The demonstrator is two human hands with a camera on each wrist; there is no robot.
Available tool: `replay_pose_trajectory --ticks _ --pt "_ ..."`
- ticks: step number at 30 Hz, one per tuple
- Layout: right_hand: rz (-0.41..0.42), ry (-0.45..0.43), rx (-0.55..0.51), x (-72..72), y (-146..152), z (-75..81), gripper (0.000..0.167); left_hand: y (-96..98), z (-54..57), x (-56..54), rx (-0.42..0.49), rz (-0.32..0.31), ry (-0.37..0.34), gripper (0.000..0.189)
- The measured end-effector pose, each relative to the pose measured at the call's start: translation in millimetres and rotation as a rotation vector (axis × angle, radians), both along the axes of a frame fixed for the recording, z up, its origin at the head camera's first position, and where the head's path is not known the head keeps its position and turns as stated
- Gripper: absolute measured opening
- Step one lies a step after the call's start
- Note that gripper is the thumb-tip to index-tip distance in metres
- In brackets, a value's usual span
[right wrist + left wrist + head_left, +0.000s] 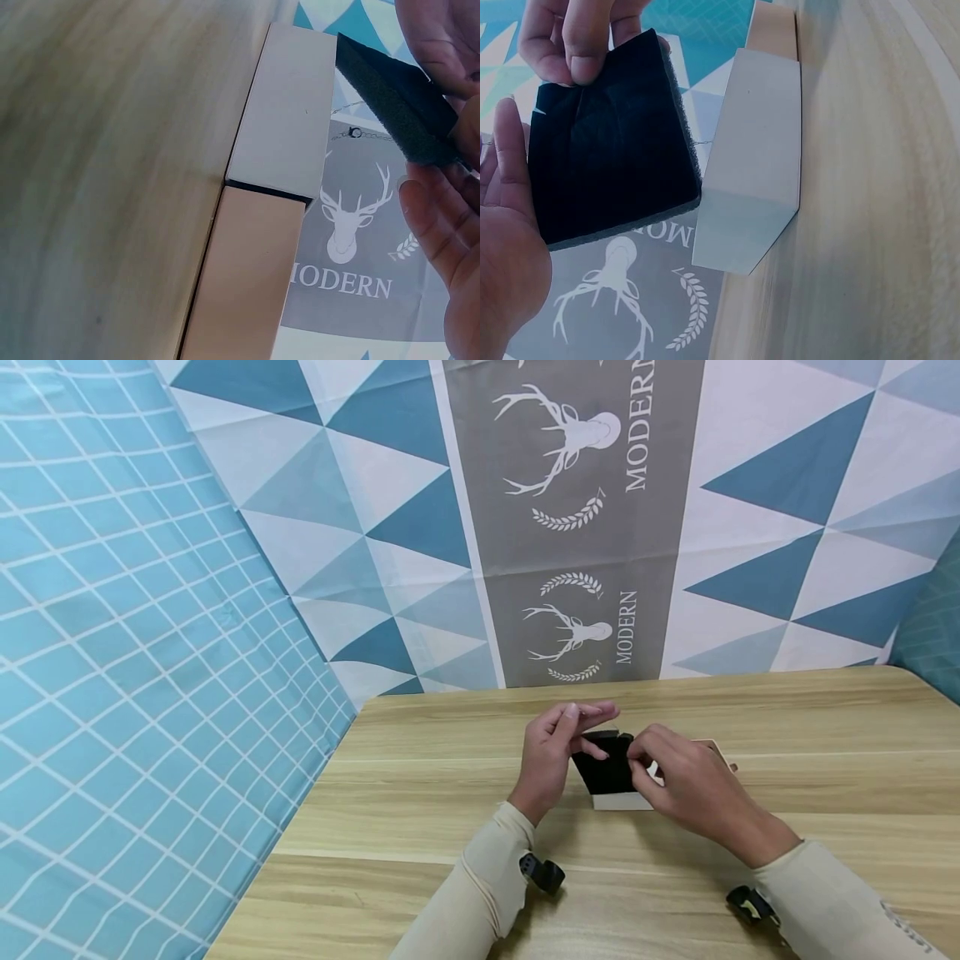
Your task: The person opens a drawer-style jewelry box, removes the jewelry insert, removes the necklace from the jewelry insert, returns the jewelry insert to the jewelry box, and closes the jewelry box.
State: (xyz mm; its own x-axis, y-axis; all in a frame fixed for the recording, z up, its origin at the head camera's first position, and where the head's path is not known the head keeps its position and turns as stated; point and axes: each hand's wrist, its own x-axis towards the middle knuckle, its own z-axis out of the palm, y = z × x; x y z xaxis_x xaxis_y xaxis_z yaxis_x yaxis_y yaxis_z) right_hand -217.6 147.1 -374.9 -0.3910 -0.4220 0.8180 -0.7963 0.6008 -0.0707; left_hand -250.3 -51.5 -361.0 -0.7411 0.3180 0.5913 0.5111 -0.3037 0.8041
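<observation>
At the left, your left hand (543, 756) has its fingers apart and mostly straight beside the black pad (611, 770); whether they pinch any fine strand is too small to tell. Let them steady the foam lightly, since it likely dents easily. The pad is tilted between your hands, just above the white box (622, 802) on the table (420, 827); a steady angle helps you see its notched edge. A thin chain (356, 133) shows beyond the pad; mind its slack, as it could snag or slip. At the right, your right hand (686, 777) clamps thumb and fingers on the pad's edge. Grip firmly without crushing, and mind the peach box piece (240, 270) near that hand.
</observation>
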Motion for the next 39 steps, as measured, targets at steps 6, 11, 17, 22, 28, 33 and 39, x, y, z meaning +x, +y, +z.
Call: replay_pose_trajectory --ticks 6,11,17,22,28,33,39 --pt "0.001 -0.007 0.002 0.4 -0.1 0.4 0.009 -1.2 0.2 0.1 -0.011 0.004 -0.004 0.042" --pt "0.009 -0.011 0.004 0.9 -0.3 0.2 0.011 -1.6 0.7 1.2 0.020 -0.029 -0.005 0.041" --pt "0.011 -0.016 0.004 1.4 -0.2 0.3 0.011 -1.6 0.9 1.3 0.045 -0.038 -0.028 0.042" --pt "0.016 -0.017 0.002 1.5 -0.2 0.5 0.011 -1.8 0.2 0.5 0.045 -0.036 -0.025 0.042" --pt "0.013 -0.018 -0.001 1.1 0.5 -0.3 0.010 -2.6 -0.2 -0.4 0.041 -0.021 -0.008 0.043" --pt "0.010 -0.025 -0.005 0.5 1.4 -1.7 0.010 -2.8 0.4 -0.3 0.039 -0.020 -0.005 0.043" --pt "0.013 -0.032 -0.016 -0.2 1.7 -2.9 0.011 -2.4 0.1 -0.7 0.047 -0.021 -0.005 0.044"
